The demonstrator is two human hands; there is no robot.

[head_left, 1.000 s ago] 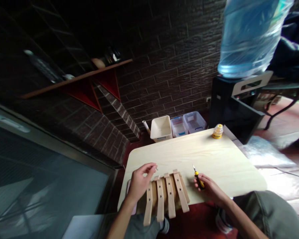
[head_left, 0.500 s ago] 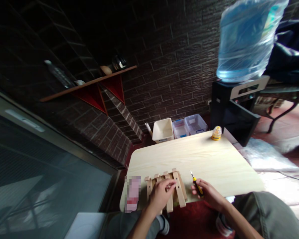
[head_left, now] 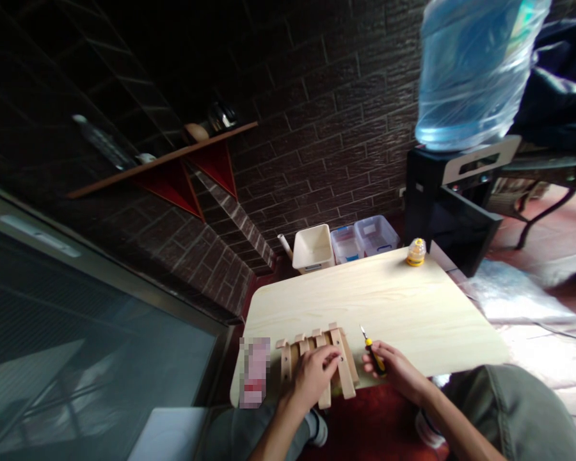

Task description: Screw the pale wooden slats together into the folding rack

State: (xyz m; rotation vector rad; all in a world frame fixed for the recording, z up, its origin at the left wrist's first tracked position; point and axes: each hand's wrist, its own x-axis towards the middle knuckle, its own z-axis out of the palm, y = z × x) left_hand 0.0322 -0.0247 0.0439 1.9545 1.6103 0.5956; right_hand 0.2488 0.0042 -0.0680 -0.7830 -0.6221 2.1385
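Observation:
A slatted wooden piece (head_left: pixel 342 358) with several pale slats lies at the near edge of the light wooden table (head_left: pixel 393 301). My left hand (head_left: pixel 314 376) rests on top of its slats, fingers curled and pinched over the middle ones. Just to the right, my right hand (head_left: pixel 393 370) is closed around a small screwdriver (head_left: pixel 372 353) with a yellow and black handle, its tip pointing away from me and lying close to the table top beside the slats.
A small yellow container (head_left: pixel 416 252) stands at the table's far right corner. A pink object (head_left: pixel 254 371) lies at the near left edge. Behind the table are a white bin (head_left: pixel 312 246) and two clear boxes (head_left: pixel 362 238). A water dispenser (head_left: pixel 461 198) stands right.
My left hand moved from the table left of the slats onto the top of the slatted piece. My right hand with the screwdriver shifted slightly left, toward the slats.

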